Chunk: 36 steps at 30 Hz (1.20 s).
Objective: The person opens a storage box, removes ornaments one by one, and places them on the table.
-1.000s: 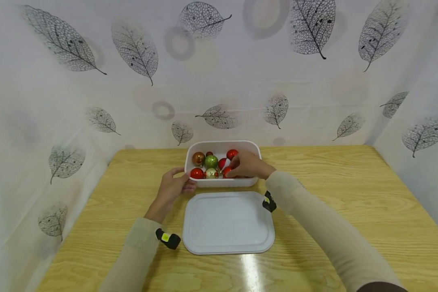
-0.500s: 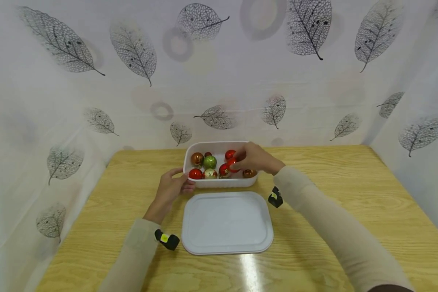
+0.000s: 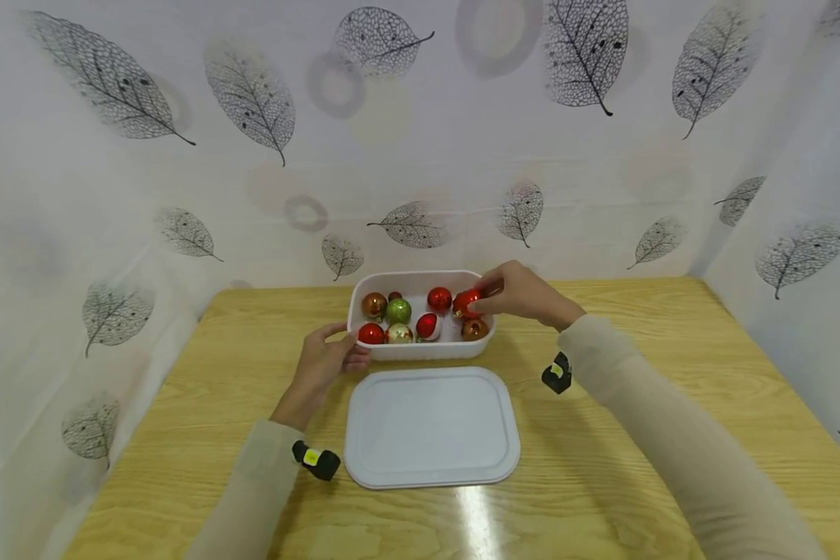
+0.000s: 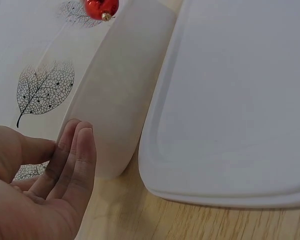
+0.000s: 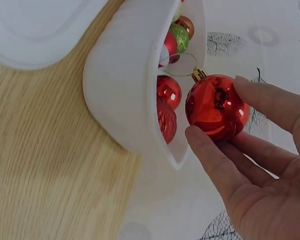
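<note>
In the head view, my left hand [image 3: 325, 359] pinches the front left corner of a white plastic box [image 3: 434, 352] by its rim. The left wrist view has its thumb inside the wall and its fingers outside. My right hand [image 3: 525, 294] holds a shiny red Christmas ball [image 5: 217, 107] between thumb and fingers, over the right part of the box. That ball has a gold cap and a thread loop. Inside the box lie several other balls, among them a green one [image 3: 399, 312], a red one [image 3: 439, 299], a red-and-white one [image 3: 428, 327] and a brown one [image 3: 374, 306].
A white lid [image 3: 430, 428] lies flat on the wooden table [image 3: 602, 467], just in front of the box. Behind the table hangs a pale cloth [image 3: 420, 171] printed with leaves, close to the box's back wall.
My right hand has raised the red ball from the front middle of the box and carried it right and back. My left hand keeps its grip on the rim.
</note>
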### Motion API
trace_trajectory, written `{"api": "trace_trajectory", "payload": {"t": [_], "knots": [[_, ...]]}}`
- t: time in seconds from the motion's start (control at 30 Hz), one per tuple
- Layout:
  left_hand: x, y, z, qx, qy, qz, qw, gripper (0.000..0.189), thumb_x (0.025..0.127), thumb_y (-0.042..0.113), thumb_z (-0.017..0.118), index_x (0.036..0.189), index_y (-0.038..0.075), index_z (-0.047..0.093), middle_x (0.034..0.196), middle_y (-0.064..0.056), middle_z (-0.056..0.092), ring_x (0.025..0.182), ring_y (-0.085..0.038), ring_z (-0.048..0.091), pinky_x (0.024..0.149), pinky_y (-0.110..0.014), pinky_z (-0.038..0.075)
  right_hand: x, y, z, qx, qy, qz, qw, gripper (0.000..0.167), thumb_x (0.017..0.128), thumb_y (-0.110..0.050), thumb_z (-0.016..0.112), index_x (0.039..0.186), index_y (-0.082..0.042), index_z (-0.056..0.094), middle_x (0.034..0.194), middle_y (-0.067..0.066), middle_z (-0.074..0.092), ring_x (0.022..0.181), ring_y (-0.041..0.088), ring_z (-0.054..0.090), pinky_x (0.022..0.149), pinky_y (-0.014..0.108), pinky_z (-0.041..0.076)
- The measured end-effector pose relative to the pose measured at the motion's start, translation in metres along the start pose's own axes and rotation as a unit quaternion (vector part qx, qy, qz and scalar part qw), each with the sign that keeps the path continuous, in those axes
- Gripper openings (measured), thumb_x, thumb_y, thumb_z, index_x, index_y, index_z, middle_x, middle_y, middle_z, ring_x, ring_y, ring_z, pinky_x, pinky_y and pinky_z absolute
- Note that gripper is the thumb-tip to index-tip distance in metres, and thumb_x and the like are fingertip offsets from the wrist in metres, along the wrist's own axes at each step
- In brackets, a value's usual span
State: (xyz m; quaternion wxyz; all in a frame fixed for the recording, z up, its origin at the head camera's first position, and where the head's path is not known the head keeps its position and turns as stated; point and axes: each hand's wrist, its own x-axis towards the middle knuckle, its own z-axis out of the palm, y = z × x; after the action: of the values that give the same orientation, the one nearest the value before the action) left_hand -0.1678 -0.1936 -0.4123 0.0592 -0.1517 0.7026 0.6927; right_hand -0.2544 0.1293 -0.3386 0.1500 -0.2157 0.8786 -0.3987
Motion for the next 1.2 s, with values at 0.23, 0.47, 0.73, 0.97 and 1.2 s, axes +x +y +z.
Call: {"api": "trace_trajectory", "payload": {"t": [0.23, 0.47, 0.73, 0.97, 1.2], "knots": [[0.0, -0.002, -0.002, 0.01, 0.005, 0.001, 0.9999, 0.047, 0.105, 0.016, 0.057, 0.147, -0.002, 0.044, 0.091, -0.014, 0.073, 0.074, -0.016, 0.072, 0.073, -0.029, 0.064, -0.012, 0.012, -0.015, 0.01, 0.011, 0.009, 0.9998, 0.034, 0.091, -0.018, 0.076, 0.118, 0.003, 0.071, 0.112, 0.015, 0.072, 0.1, 0.026, 0.067, 0.088, 0.039, 0.06], [0.0, -0.002, -0.004, 0.011, 0.004, -0.001, 0.9999, 0.047, 0.105, 0.016, 0.057, 0.147, -0.001, 0.044, 0.088, -0.012, 0.073, 0.073, -0.017, 0.073, 0.072, -0.029, 0.064, -0.022, 0.03, -0.027, 0.01, 0.028, 0.015, 0.9995, 0.032, 0.092, -0.017, 0.076, 0.116, 0.004, 0.071, 0.113, 0.017, 0.07, 0.098, 0.026, 0.066, 0.086, 0.037, 0.058], [0.0, -0.001, -0.004, 0.012, 0.001, -0.001, 0.9999, 0.047, 0.106, 0.016, 0.057, 0.148, 0.0, 0.044, 0.088, -0.012, 0.073, 0.074, -0.017, 0.073, 0.072, -0.029, 0.064, -0.031, 0.049, -0.032, 0.025, 0.031, 0.048, 0.9981, 0.046, 0.093, -0.017, 0.074, 0.128, 0.011, 0.062, 0.119, 0.024, 0.068, 0.103, 0.031, 0.066, 0.089, 0.039, 0.059], [0.001, -0.001, -0.004, 0.011, -0.001, 0.0, 0.9999, 0.047, 0.106, 0.016, 0.057, 0.147, -0.001, 0.044, 0.087, -0.012, 0.074, 0.072, -0.016, 0.073, 0.071, -0.029, 0.064, -0.03, 0.065, -0.025, 0.026, 0.036, 0.062, 0.9971, 0.05, 0.092, -0.016, 0.076, 0.13, 0.012, 0.059, 0.12, 0.025, 0.067, 0.104, 0.03, 0.066, 0.09, 0.039, 0.06], [0.003, -0.002, -0.002, 0.003, -0.003, 0.001, 1.0, 0.046, 0.105, 0.015, 0.057, 0.146, -0.002, 0.045, 0.084, -0.011, 0.073, 0.071, -0.015, 0.072, 0.069, -0.027, 0.064, -0.026, 0.079, -0.014, 0.028, 0.041, 0.073, 0.9961, 0.049, 0.091, -0.018, 0.077, 0.128, 0.01, 0.061, 0.121, 0.025, 0.067, 0.106, 0.033, 0.066, 0.088, 0.037, 0.06]]}}
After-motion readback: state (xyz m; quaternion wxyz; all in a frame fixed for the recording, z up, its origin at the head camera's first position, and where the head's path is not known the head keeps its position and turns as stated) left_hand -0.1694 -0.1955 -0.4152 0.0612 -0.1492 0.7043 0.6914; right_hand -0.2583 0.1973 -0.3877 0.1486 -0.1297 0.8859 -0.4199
